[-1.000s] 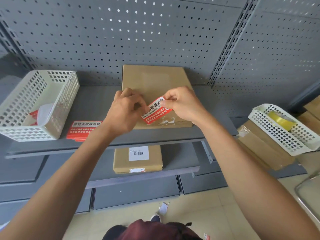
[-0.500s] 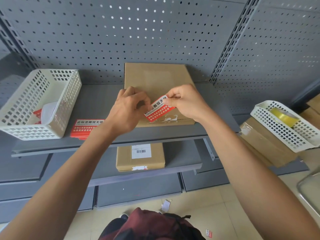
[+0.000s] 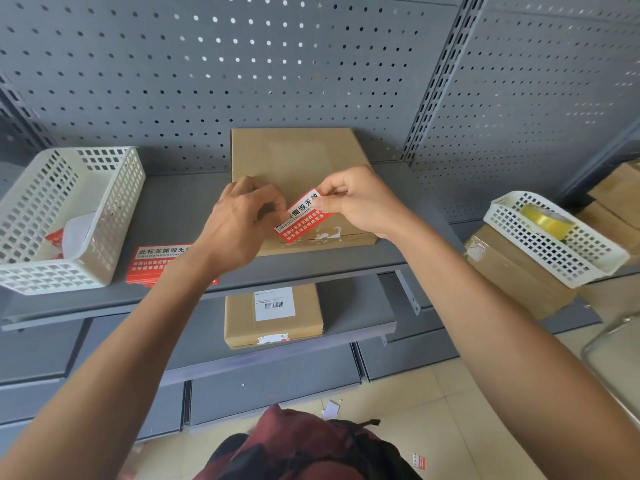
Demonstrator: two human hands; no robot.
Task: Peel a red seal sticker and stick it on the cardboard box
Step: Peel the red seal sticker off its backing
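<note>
Both hands, left [image 3: 239, 223] and right [image 3: 356, 202], pinching red seal sticker [image 3: 302, 216] mid-frame over cardboard box [image 3: 298, 161]; peeling underway, sticking left.

The grey upper shelf [image 3: 194, 202] carries the cardboard box [image 3: 294, 157] directly under the fingers [image 3: 332, 192]. To the left of the fingers lie a stack of red seal stickers [image 3: 152, 261] and, further left, a white basket [image 3: 69, 216]. Below the fingers, the lower shelf [image 3: 356, 317] carries 1 smaller box [image 3: 273, 320] bearing a barcode label.
</note>
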